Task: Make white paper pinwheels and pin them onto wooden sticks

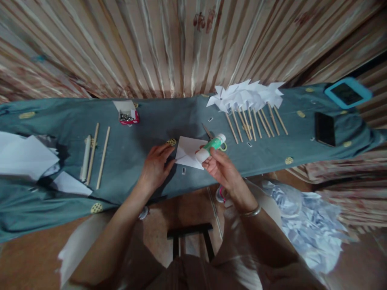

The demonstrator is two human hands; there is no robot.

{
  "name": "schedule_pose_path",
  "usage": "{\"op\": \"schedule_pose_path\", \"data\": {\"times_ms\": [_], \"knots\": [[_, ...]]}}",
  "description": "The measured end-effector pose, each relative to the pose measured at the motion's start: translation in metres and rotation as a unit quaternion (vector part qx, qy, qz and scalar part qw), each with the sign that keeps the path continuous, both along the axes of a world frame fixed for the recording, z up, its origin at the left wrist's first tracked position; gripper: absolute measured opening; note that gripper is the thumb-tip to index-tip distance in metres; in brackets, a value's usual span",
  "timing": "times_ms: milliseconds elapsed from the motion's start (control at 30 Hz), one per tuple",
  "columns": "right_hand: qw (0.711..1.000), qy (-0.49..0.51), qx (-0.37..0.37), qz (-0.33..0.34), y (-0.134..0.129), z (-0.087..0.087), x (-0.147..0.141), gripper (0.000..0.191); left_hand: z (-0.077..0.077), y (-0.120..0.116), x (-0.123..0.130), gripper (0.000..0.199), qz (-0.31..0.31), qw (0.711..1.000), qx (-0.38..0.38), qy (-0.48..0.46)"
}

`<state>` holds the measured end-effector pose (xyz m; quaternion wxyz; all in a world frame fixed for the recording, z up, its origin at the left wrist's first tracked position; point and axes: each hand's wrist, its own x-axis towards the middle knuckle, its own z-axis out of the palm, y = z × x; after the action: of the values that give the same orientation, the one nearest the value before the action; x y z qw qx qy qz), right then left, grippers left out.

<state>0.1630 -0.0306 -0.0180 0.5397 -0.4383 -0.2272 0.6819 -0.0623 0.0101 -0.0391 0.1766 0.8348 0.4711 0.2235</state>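
Observation:
A white paper square [190, 150] lies on the blue-green cloth in front of me. At its left edge is my left hand [157, 166], fingers apart and nothing held in it. My right hand [221, 166] grips a green and white glue stick [215, 144] over the right side of the paper. Partly hidden behind the glue stick, scissors [208, 131] with yellow-green handles lie on the cloth.
White paper pinwheels [248, 96] on sticks lie at the back right, near a phone [325, 129] and a blue-framed device [347, 93]. A red box [129, 117] holds small metal items. Sticks [103, 158] and stacked paper [26, 155] are at the left.

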Motion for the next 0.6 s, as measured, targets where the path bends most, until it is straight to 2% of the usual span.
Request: {"op": "schedule_pose_path", "data": {"times_ms": [200,333,467,600], "knots": [[1.000,0.021,-0.008,0.012,-0.003,0.006,0.000,0.020,0.009,-0.008,0.006,0.038,0.015,0.998,0.063,0.018],[1.000,0.017,-0.009,0.003,-0.004,0.006,0.000,0.017,0.015,-0.020,0.016,0.035,-0.010,0.996,0.084,0.010],[1.000,-0.004,-0.008,-0.012,-0.003,0.005,0.002,0.021,0.009,-0.034,0.030,0.032,-0.069,0.996,0.061,-0.013],[0.997,-0.045,-0.010,-0.064,0.000,0.006,0.006,0.024,0.001,-0.042,0.041,0.034,-0.084,0.994,0.063,0.019]]}}
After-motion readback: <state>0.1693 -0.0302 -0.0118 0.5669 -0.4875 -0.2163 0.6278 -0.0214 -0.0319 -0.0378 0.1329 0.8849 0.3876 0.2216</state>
